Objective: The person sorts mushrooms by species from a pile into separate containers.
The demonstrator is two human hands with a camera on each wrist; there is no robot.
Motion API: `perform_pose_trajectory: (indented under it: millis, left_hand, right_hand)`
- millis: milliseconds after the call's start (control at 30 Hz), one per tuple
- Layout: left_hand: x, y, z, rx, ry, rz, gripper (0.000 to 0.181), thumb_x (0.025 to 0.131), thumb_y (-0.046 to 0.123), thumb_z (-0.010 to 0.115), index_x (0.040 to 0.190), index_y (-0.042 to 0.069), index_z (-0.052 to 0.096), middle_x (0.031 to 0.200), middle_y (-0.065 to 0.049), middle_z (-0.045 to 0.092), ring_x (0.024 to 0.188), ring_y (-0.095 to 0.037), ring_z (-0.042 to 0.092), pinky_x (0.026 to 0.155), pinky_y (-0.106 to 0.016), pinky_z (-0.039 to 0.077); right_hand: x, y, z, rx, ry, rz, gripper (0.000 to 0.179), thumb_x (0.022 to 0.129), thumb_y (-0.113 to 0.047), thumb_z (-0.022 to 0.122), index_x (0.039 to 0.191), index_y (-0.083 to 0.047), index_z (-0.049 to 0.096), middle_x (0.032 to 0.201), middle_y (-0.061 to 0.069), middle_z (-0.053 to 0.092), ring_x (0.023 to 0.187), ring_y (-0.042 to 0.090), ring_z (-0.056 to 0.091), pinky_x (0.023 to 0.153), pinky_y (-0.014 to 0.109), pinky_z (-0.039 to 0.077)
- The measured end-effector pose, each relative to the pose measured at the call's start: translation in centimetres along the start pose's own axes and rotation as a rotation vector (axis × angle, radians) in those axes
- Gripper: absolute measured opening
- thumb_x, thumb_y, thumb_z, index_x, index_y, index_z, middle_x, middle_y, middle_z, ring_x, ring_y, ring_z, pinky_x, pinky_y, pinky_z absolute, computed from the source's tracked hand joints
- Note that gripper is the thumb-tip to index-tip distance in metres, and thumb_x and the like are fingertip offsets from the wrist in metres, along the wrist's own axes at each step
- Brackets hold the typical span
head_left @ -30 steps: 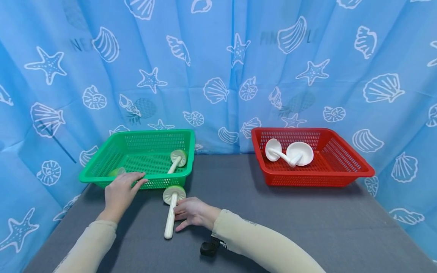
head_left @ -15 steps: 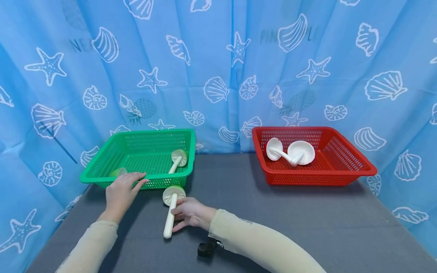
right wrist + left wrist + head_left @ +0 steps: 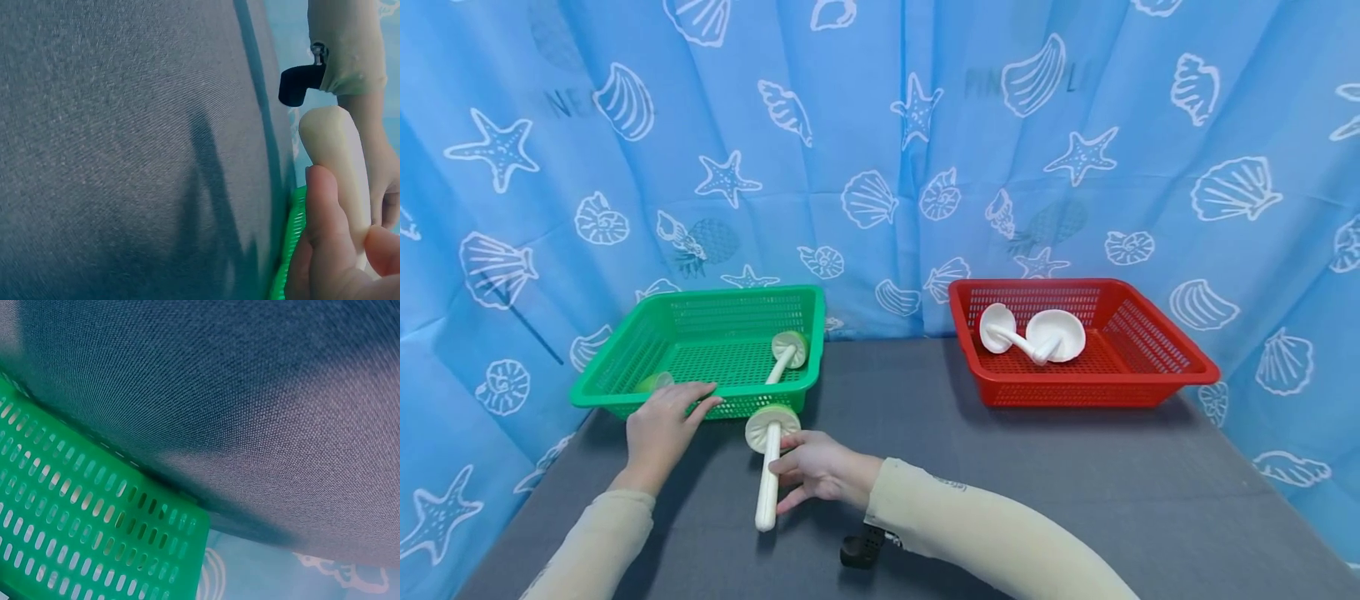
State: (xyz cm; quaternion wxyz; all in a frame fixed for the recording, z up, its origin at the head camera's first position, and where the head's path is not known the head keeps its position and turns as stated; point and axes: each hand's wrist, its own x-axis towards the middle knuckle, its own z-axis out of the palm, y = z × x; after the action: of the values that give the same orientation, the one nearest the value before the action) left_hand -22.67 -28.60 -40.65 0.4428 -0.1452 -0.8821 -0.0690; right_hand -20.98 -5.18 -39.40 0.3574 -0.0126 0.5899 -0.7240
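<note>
In the head view my right hand (image 3: 823, 471) holds a toy mushroom (image 3: 767, 487) by its white stem, in front of the green basket. The pale gilled underside faces me, with a green cap edge behind it. The right wrist view shows fingers and thumb pinching the stem (image 3: 337, 147), its rounded end standing over the cloth. My left hand (image 3: 662, 421) holds the front rim of the green basket (image 3: 748, 292), fingers over the rim and thumb in front. Inside that basket lie another green-capped mushroom (image 3: 786, 354) and a second green piece (image 3: 653, 382), partly hidden by the front wall.
A red basket (image 3: 1097, 392) stands at the back right, holding two white-stemmed mushrooms (image 3: 1056, 333) with white undersides. Dark grey cloth (image 3: 1000, 492) covers the table. A blue shell-print curtain (image 3: 865, 125) hangs behind. A black device (image 3: 860, 550) sticks out below my right sleeve.
My right fingers have come round the stem, and the mushroom has moved slightly toward me and to the left, a shadow now under its stem end. The left hand stays at the basket rim.
</note>
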Motion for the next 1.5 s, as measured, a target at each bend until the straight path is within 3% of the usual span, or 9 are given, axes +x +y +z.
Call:
perform_pose_trajectory:
  millis: [367, 933, 1500]
  left_hand:
    - [-0.3, -0.5, 0.2, -0.01, 0.004, -0.007, 0.074, 0.093, 0.065, 0.03, 0.101, 0.009, 0.077, 0.092, -0.011, 0.074, 0.076, -0.031, 0.069, 0.035, -0.034, 0.035]
    - [-0.3, -0.4, 0.1, -0.025, 0.023, 0.005, 0.072, 0.094, 0.064, 0.032, 0.1, 0.008, 0.077, 0.091, -0.012, 0.074, 0.074, -0.032, 0.069, 0.034, -0.035, 0.035]
    - [0.0, -0.3, 0.0, -0.02, -0.004, -0.001, 0.074, 0.092, 0.065, 0.03, 0.1, 0.008, 0.077, 0.09, -0.012, 0.074, 0.074, -0.031, 0.069, 0.036, -0.035, 0.037]
  right_hand:
    - [-1.4, -1.6, 0.4, -0.03, -0.044, -0.007, 0.037, 0.093, 0.008, 0.056, 0.129, -0.001, 0.048, 0.103, 0.015, 0.06, 0.092, 0.028, 0.062, 0.083, 0.063, 0.049]
    - [-2.5, -4.2, 0.8, -0.024, -0.052, -0.04, 0.039, 0.094, 0.006, 0.056, 0.132, 0.0, 0.048, 0.108, 0.015, 0.06, 0.095, 0.027, 0.063, 0.082, 0.062, 0.05]
    - [-2.6, -7.5, 1.5, -0.017, -0.057, -0.062, 0.034, 0.096, 0.004, 0.056, 0.128, -0.003, 0.051, 0.108, 0.014, 0.06, 0.079, 0.021, 0.063, 0.084, 0.058, 0.051]
